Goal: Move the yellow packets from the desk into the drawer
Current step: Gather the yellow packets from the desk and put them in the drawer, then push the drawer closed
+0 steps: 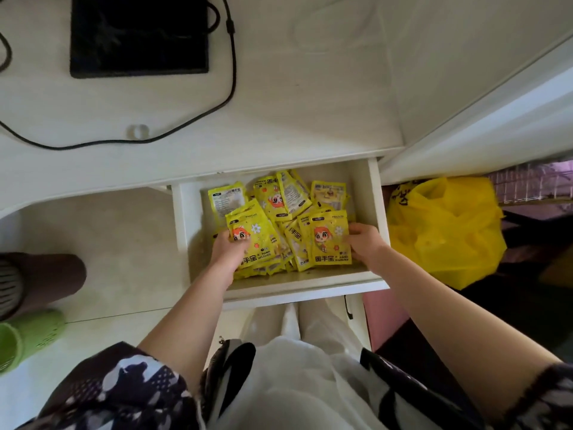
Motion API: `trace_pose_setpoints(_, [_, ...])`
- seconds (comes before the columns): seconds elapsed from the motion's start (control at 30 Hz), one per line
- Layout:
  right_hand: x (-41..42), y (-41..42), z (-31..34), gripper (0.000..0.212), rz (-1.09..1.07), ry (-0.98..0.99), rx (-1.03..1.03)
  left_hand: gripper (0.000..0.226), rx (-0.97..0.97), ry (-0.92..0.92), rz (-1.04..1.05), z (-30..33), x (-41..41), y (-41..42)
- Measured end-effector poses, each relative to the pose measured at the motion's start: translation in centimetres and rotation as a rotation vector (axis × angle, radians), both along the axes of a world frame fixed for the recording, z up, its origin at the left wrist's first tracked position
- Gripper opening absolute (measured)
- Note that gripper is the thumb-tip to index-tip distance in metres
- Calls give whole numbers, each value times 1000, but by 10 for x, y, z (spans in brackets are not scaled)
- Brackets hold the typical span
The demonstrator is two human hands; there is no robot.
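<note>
The white drawer (310, 285) stands pulled out below the desk edge and holds a loose heap of several yellow packets (280, 201) printed with a cartoon figure. My left hand (228, 248) is inside the drawer at its left side, fingers closed on one yellow packet (255, 235) lying on the heap. My right hand (364, 240) is at the drawer's right side, gripping the edge of another yellow packet (330, 240). No packets show on the white desk (279, 103).
A black tablet (139, 35) with a black cable (229, 76) lies at the desk's back left, and a small clear ring (138, 131) sits near the front edge. A yellow plastic bag (443, 231) lies right of the drawer. A green slipper (28, 336) is on the floor at left.
</note>
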State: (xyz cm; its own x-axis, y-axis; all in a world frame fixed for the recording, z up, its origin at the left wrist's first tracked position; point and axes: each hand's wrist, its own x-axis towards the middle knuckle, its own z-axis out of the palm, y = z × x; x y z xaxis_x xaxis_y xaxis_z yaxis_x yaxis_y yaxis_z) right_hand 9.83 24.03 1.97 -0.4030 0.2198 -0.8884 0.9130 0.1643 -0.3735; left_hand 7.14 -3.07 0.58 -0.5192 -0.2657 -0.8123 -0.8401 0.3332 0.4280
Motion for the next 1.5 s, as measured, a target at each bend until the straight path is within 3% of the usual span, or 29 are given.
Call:
trace_pose_setpoints(0.33, [6, 11, 31, 22, 198, 75, 35, 52, -108, 50, -198, 33, 17, -8])
trace_pose_setpoints(0.47, [16, 18, 51, 21, 219, 140, 90, 39, -89, 123, -116, 54, 36, -9])
trace_pose_setpoints(0.53, [26, 24, 58, 16, 174, 174, 94, 35, -29, 153, -28, 63, 49, -9])
trace_pose_setpoints(0.67, [51, 34, 72, 27, 29, 182, 37, 25, 60, 189, 139, 77, 78, -12])
trace_pose_setpoints(0.83, [80, 45, 77, 17, -320, 134, -40, 14, 134, 131, 340, 88, 114, -20])
trace_pose_setpoints(0.97, [96, 51, 70, 13, -542, 13, 38, 21, 99, -27, 441, 86, 134, -36])
trace_pose_setpoints(1.1, [100, 51, 64, 11, -638, -111, -19, 35, 377, -156, 751, 80, 135, -51])
trace_pose_setpoints(1.2, [95, 44, 60, 18, -673, -157, -120, 41, 496, -105, 949, 80, 124, -51])
trace_pose_setpoints(1.33, [83, 38, 60, 25, -660, -160, -38, 15, 407, -71, 849, 84, 109, -44])
trace_pose_setpoints(1.5, [64, 32, 61, 22, -694, -145, -9, 6, 421, -36, 801, 81, 90, -46])
